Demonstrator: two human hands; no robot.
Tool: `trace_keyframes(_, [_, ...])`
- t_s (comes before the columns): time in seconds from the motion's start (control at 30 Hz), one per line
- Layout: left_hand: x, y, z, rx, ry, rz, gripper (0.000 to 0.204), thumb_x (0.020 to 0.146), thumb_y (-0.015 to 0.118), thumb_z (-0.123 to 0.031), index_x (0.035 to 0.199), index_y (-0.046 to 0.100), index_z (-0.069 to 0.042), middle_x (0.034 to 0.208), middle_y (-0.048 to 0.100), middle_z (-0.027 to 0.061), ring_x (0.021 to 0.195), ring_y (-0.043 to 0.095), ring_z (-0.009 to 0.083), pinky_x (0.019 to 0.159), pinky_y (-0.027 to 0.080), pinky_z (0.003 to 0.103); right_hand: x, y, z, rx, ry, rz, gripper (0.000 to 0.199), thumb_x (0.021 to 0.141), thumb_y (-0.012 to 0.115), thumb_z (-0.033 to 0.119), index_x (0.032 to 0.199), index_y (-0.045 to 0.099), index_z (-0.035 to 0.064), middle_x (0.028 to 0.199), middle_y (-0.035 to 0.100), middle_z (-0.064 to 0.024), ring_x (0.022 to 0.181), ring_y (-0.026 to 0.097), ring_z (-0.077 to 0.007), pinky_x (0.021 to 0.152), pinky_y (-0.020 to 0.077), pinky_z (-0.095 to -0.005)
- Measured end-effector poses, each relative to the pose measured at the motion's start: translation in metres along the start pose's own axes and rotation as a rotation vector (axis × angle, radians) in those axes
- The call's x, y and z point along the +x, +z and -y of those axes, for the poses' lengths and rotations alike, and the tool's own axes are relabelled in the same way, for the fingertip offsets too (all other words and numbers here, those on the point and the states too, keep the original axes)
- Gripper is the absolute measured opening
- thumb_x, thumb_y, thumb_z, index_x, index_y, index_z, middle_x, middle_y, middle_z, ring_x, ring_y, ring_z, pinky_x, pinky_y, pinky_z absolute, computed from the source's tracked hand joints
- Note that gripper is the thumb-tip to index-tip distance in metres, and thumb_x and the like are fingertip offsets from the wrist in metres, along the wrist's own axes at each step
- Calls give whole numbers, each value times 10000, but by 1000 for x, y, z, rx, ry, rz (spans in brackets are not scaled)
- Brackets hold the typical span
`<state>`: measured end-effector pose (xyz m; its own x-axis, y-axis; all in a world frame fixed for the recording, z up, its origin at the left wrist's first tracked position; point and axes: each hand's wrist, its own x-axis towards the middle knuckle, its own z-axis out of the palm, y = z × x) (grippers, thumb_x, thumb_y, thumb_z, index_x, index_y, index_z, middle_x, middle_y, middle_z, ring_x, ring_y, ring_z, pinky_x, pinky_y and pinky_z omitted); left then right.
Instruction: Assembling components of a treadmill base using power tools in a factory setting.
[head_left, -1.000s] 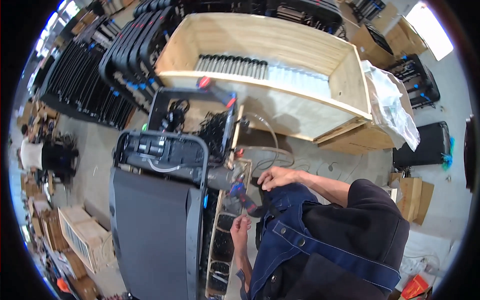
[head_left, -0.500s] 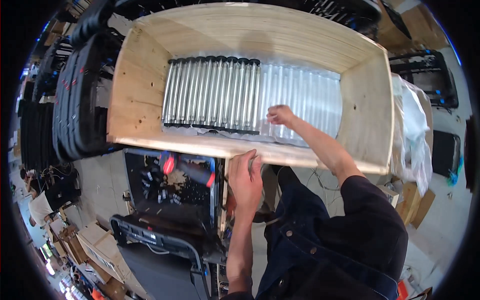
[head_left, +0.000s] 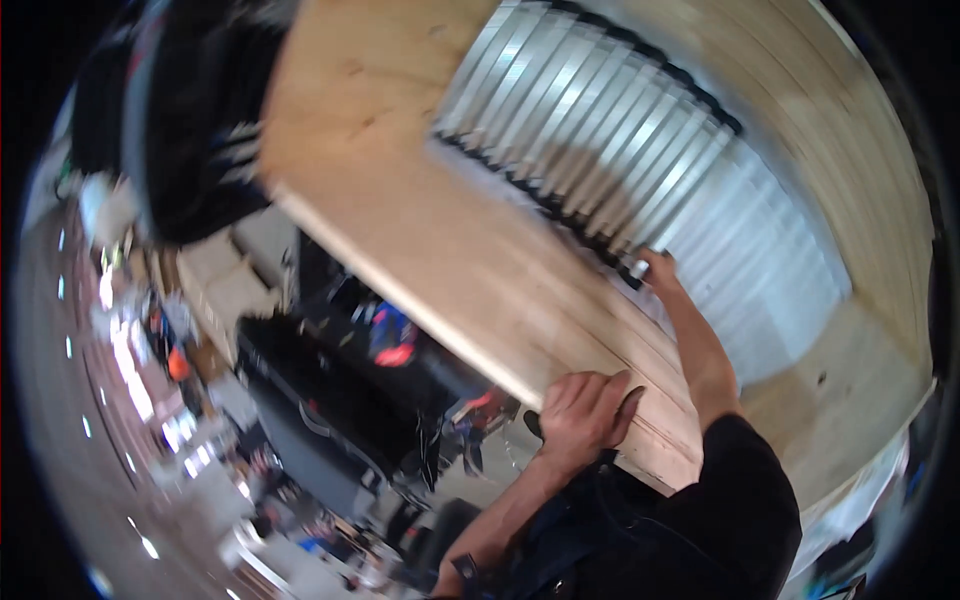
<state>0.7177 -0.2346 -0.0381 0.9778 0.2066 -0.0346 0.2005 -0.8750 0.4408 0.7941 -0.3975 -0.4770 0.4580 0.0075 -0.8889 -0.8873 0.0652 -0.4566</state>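
My left hand has its fingers hooked over the near rim of a wooden crate. Inside lies a row of shiny silver tubes with black ends, packed side by side. My right hand reaches down into the crate, its fingers closed at the near end of the rightmost tube in the row. Just right of that tube, a translucent white plastic sheet covers ridged shapes. Motion blur hides the exact finger contact of the right hand.
Left of the crate stand dark, upright stacked frames. Below its near wall are a red and blue tool on a dark tray and a black panel. Blurred workshop clutter fills the lower left; clear plastic wrap hangs at the right.
The view has tilted and come closer to the crate. My right hand has moved from above the plastic sheet to the near end of the last tube. My left hand now grips the rim.
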Motion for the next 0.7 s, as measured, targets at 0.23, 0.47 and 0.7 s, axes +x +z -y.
trace_keyframes(0.23, [-20, -7, 12, -123, 24, -101, 174, 856, 749, -249, 949, 682, -117, 824, 628, 26, 831, 636, 217, 791, 493, 359, -172, -20, 127, 13, -111, 172, 134, 910, 712, 158, 955, 687, 34, 887, 697, -62, 766, 672, -173, 727, 561, -304])
trace_keyframes(0.47, [-50, -52, 15, -309, 86, -150, 657, 855, 672, -76, 1482, 481, -125, 1363, 503, 181, 1200, 528, 369, 1030, 455, 466, -431, -5, 174, -429, -314, 322, 653, 827, 747, 122, 1378, 476, -97, 892, 652, -63, 758, 651, -146, 691, 535, -278])
trace_keyframes(0.7, [-150, -222, 12, 100, 652, -182, 597, 870, 607, -130, 1455, 497, -81, 1110, 616, 119, 1163, 600, 289, 1114, 439, 476, -666, 31, 193, -732, -161, 1036, 683, 726, 801, 295, 1258, 619, -93, 855, 713, -148, 721, 703, -218, 697, 563, -300])
